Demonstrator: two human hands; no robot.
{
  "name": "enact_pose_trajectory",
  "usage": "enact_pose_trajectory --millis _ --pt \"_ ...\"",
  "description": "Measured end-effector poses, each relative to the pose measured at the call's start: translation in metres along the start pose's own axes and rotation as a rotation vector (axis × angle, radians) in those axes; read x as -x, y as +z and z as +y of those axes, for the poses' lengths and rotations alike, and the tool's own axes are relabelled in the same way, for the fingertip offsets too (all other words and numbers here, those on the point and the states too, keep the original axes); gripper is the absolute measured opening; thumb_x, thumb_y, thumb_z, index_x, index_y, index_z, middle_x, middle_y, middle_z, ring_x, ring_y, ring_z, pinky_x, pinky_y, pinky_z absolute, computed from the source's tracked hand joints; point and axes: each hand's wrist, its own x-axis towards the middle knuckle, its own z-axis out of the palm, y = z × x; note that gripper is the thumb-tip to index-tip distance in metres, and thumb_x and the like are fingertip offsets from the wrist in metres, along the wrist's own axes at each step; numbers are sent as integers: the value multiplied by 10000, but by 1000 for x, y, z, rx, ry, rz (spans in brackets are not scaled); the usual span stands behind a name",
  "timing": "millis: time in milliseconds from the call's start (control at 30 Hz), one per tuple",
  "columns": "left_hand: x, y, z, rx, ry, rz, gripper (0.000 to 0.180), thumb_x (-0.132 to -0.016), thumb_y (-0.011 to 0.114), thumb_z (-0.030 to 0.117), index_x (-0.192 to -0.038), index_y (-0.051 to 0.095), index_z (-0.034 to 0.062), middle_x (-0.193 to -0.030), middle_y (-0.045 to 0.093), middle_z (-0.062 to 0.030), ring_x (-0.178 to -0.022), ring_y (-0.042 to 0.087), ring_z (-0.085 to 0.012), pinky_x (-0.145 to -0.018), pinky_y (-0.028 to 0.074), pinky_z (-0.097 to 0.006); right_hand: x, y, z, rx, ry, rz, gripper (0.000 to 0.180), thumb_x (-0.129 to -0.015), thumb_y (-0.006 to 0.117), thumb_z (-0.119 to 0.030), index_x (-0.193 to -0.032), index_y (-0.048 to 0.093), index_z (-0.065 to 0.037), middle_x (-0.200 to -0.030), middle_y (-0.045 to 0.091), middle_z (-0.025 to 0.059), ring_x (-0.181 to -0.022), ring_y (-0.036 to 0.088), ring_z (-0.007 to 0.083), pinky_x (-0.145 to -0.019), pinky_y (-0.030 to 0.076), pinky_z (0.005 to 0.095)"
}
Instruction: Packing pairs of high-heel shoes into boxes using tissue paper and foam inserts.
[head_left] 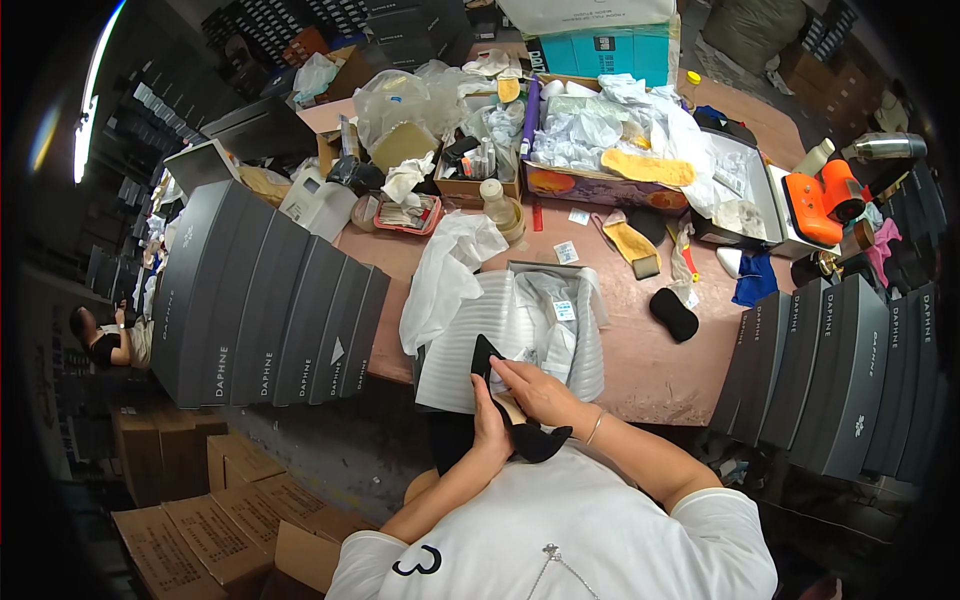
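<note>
Close to my body, both hands are closed around a black shoe [541, 443] with a beige inside. My left hand [490, 422] grips its side, and my right hand [540, 392] lies over its upper part, fingers toward the dark tip. Part of the shoe is hidden by my fingers. Just beyond my hands sits an open shoe box [530, 266] lined with ribbed white foam sheet [465, 335]. Crumpled white tissue paper [553, 335] lies inside, with a small white label [564, 311] on it. More tissue [450, 275] spills over the box's left side.
Stacked dark shoe boxes flank me at left [240, 300] and right [850, 370]. On the table [660, 385] are a black insole-shaped pad [673, 314], blue cloth [756, 278], a glue bottle [497, 203], an orange device [810, 208] and a carton of crumpled wrapping [600, 184]. Brown cartons [215, 535] stand lower left.
</note>
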Motion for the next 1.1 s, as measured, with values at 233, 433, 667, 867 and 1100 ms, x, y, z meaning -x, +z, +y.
enact_pose_trajectory --millis 233,433,667,867,1100 --pt "-9 -6 -12 -92 187 26 805 -901 357 670 -1452 135 127 -1414 297 -147 -1276 392 -309 -984 429 -439 -21 -12 -4 -147 151 -100 858 -749 656 -36 -1460 177 -4 -1056 565 237 -953 551 378 -840 453 414" --pt "-7 -9 -1 -15 46 -95 809 -888 352 694 -1445 180 133 -1295 420 -108 -1151 480 -278 -950 446 -421 0 -30 -14 -146 166 -120 816 -765 669 -135 -1452 243 -22 -1039 553 217 -961 523 352 -862 435 404" --pt "-18 -23 -12 -103 127 -41 792 -902 341 677 -1476 113 180 -1381 338 -121 -1234 433 -260 -981 424 -402 -32 -39 -15 -186 281 -326 948 -804 662 -475 -1449 192 35 -916 587 263 -883 572 367 -816 449 405" --pt "-17 -20 -4 -175 154 -52 791 -925 379 618 -1448 169 63 -1379 387 -142 -1276 406 -267 -1039 359 -406 -15 -36 -4 -338 264 -216 979 -739 726 -434 -1475 196 -65 -826 612 255 -781 623 397 -710 473 417" --pt "-27 -10 27 -31 39 -54 681 -905 376 655 -1263 482 85 -1193 539 -108 -1062 547 -246 -884 471 -402 -21 -56 -3 -331 502 -120 756 -750 708 -209 -1405 351 -87 -827 637 169 -775 624 317 -731 476 368"
